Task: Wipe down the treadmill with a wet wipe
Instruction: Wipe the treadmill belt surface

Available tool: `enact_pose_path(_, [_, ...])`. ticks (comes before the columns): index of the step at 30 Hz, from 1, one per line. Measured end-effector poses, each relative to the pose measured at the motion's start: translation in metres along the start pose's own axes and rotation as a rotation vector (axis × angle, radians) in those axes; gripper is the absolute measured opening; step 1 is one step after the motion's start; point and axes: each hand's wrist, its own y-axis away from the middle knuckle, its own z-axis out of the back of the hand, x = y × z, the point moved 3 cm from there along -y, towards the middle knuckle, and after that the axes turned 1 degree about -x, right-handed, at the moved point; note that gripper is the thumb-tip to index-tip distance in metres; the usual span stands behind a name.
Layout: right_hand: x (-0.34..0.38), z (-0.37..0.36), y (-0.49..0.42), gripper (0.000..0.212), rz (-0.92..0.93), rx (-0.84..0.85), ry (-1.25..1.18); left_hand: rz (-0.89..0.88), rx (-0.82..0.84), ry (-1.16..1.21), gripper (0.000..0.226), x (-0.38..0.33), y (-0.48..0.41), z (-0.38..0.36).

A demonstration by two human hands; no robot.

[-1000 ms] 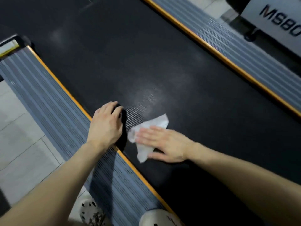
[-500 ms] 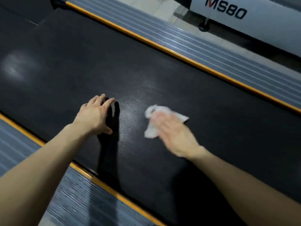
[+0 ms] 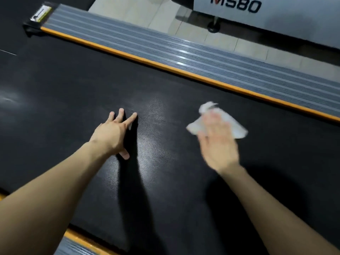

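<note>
The treadmill's black textured belt fills most of the head view. A crumpled white wet wipe lies on the belt right of centre. My right hand presses flat on the wipe with straight fingers and looks blurred by motion. Part of the wipe shows past the fingertips. My left hand rests flat on the belt left of centre, fingers spread, holding nothing.
A grey ribbed side rail with an orange strip borders the belt's far side. A second rail peeks in at the bottom left. Beyond the far rail lie pale floor tiles and a white machine marked MS80.
My right hand has slid the wipe across the belt, away from the near rail toward the far one. My left hand has moved off the near edge onto the belt, and its fingers have spread.
</note>
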Motion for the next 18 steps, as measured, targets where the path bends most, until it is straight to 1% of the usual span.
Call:
enact_pose_path(1, [-0.029, 0.006, -0.003, 0.069, -0.241, 0.01, 0.044, -0.003, -0.011, -0.02, 0.17, 0.002, 0.0, 0.0])
enact_pose_path(2, [-0.04, 0.008, -0.01, 0.072, -0.434, 0.01, 0.019, -0.007, -0.024, -0.035, 0.17, 0.003, 0.0, 0.0])
enact_pose_path(3, [-0.028, 0.009, -0.022, 0.075, -0.533, -0.029, -0.034, -0.009, -0.029, -0.042, 0.17, 0.004, 0.0, 0.001])
enact_pose_path(4, [-0.001, 0.006, -0.037, 0.075, -0.497, -0.068, -0.084, -0.016, -0.026, -0.042, 0.169, 0.004, 0.0, 0.001])
enact_pose_path(5, [0.035, 0.0, -0.05, 0.074, -0.342, -0.061, -0.135, -0.022, -0.022, -0.038, 0.169, 0.003, 0.001, 0.002])
enact_pose_path(7, [0.104, -0.016, -0.062, 0.071, 0.162, 0.106, -0.174, -0.026, -0.011, -0.029, 0.166, 0.003, 0.001, 0.003])
enact_pose_path(8, [0.121, -0.02, -0.065, 0.07, 0.316, 0.167, -0.158, -0.024, -0.001, -0.025, 0.165, 0.004, 0.001, 0.003])
enact_pose_path(9, [0.12, -0.02, -0.071, 0.068, 0.341, 0.175, -0.138, -0.027, 0.009, -0.024, 0.165, 0.004, 0.0, 0.004])
enact_pose_path(10, [0.107, -0.018, -0.076, 0.067, 0.254, 0.142, -0.129, -0.032, 0.017, -0.029, 0.165, 0.004, -0.001, 0.003])
enact_pose_path(13, [0.038, -0.01, -0.064, 0.068, -0.253, 0.031, -0.085, -0.034, 0.012, -0.036, 0.166, 0.004, -0.002, 0.003])
enact_pose_path(14, [0.025, -0.006, -0.058, 0.068, -0.381, 0.03, -0.076, -0.041, 0.015, -0.039, 0.165, 0.004, -0.001, 0.003])
enact_pose_path(15, [0.023, -0.004, -0.055, 0.068, -0.451, 0.027, -0.079, -0.049, 0.019, -0.041, 0.165, 0.004, -0.001, 0.003])
enact_pose_path(16, [0.031, -0.004, -0.057, 0.069, -0.45, 0.015, -0.095, -0.052, 0.018, -0.039, 0.165, 0.004, -0.001, 0.002])
enact_pose_path(17, [0.045, -0.006, -0.063, 0.07, -0.369, 0.022, -0.128, -0.052, 0.013, -0.038, 0.165, 0.005, -0.001, 0.002])
enact_pose_path(18, [0.064, -0.01, -0.069, 0.07, -0.215, 0.063, -0.159, -0.055, 0.011, -0.044, 0.166, 0.005, -0.002, 0.001])
